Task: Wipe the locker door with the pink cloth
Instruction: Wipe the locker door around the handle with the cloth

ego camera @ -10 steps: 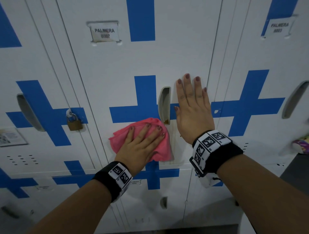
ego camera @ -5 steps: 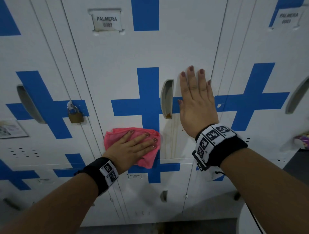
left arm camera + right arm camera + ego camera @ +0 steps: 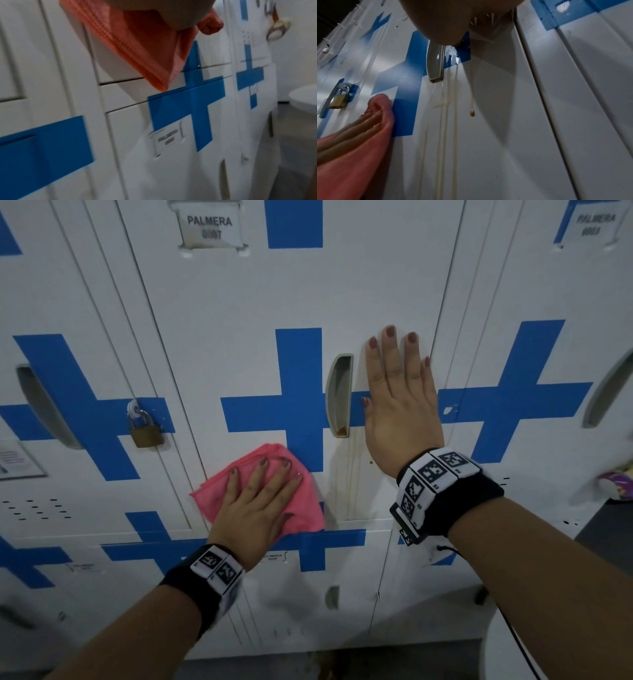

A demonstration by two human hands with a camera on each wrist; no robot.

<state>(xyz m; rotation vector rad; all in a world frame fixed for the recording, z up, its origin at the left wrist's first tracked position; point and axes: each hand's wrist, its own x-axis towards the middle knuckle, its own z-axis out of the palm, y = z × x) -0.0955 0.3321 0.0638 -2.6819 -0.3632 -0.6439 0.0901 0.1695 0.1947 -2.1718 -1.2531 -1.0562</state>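
Pink cloth (image 3: 255, 489) lies bunched flat against the locker door (image 3: 291, 292), below and to the left of the recessed handle (image 3: 339, 395), at the lower arm of the blue cross (image 3: 298, 405) and just above the door's bottom edge. The left hand (image 3: 255, 505) presses it there with fingers spread and straight, not curled round it; that flat palm probably serves to keep a broad patch of fabric in contact with the metal as it rubs. In the left wrist view a loose corner of the cloth hangs free below the palm.

Right of the handle, the right hand (image 3: 399, 402) rests flat on the same door, fingers straight and close together, holding nothing. It likely braces the door so it does not rattle or give under the wiping pressure.

Pale brownish drip streaks (image 3: 443, 121) run down from the handle's lower end, with one brown drop (image 3: 472, 113) further right. These sit just right of the cloth and appear not yet wiped, so they are the likely next target.

Left of the handle, on the neighbouring door, hangs a brass padlock (image 3: 145, 429); above it sits a name plate (image 3: 209, 227) reading PALMERA.
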